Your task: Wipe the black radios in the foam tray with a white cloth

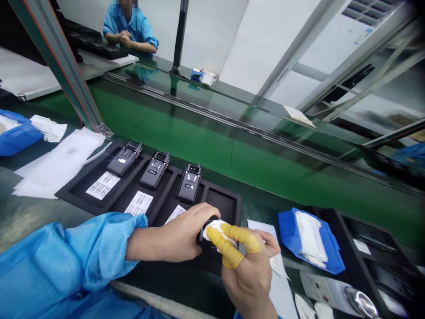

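Observation:
My left hand (177,235) is closed around a small black device (213,218), mostly hidden by my fingers and a cloth. With yellow finger cots on, my right hand (250,270) pinches a folded white wiping cloth (215,224) and presses it against the device. Both hands are over the near right part of a black foam tray (237,208). In its compartments, three black handheld radios with stub antennas lie back side up: a left radio (124,158), a middle radio (154,170) and a right radio (189,184). White barcode labels (138,204) lie below them.
A blue bin (285,232) of white cloths stands to the right, near a metal-topped dispenser (360,301) and another black tray (352,221). White sheets (63,159) and another blue bin (20,139) are at left. Across the green conveyor (219,150) sits a person (133,31) in blue.

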Demonstrator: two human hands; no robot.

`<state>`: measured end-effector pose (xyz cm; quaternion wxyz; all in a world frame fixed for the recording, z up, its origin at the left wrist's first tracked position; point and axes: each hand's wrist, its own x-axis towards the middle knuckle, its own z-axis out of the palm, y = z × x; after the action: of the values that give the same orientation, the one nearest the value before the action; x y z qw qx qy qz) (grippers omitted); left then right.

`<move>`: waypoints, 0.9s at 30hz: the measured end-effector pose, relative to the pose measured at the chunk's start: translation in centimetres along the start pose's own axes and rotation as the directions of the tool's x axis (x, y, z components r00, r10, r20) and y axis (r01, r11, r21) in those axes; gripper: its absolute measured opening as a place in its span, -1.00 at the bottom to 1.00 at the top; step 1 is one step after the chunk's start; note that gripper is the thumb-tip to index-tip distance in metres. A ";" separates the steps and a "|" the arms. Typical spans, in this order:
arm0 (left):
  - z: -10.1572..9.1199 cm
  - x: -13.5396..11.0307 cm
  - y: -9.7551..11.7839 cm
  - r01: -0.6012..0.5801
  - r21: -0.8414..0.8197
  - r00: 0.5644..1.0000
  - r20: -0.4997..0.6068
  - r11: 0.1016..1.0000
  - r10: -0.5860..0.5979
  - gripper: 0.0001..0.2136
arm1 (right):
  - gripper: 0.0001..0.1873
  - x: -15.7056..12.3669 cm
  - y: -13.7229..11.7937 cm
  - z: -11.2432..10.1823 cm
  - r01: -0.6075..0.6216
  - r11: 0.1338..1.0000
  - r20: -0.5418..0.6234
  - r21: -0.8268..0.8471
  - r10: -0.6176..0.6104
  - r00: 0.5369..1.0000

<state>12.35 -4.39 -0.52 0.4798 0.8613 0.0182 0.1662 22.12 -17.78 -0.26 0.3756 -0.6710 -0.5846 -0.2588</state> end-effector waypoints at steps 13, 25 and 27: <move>-0.2 0.1 0.2 0.031 0.021 1.000 -0.001 0.999 -0.031 -0.51 | -0.67 -0.9 1.0 -1.2 -0.089 0.994 -0.048 -0.071 0.085 0.995; 0.2 0.1 0.4 0.060 -0.008 0.996 -0.059 0.998 -0.060 -0.53 | -0.72 0.1 -1.8 1.4 -0.009 0.918 -0.156 -0.397 -0.058 0.986; 0.4 0.2 0.5 0.069 -0.009 0.995 -0.072 0.998 -0.070 -0.54 | -0.73 0.2 -2.2 1.4 -0.046 0.901 -0.161 -0.431 -0.026 0.987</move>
<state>12.54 -4.94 -0.22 0.4870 0.8521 0.0649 0.1803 19.87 -16.43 -0.52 0.2649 -0.7172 -0.4764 -0.4341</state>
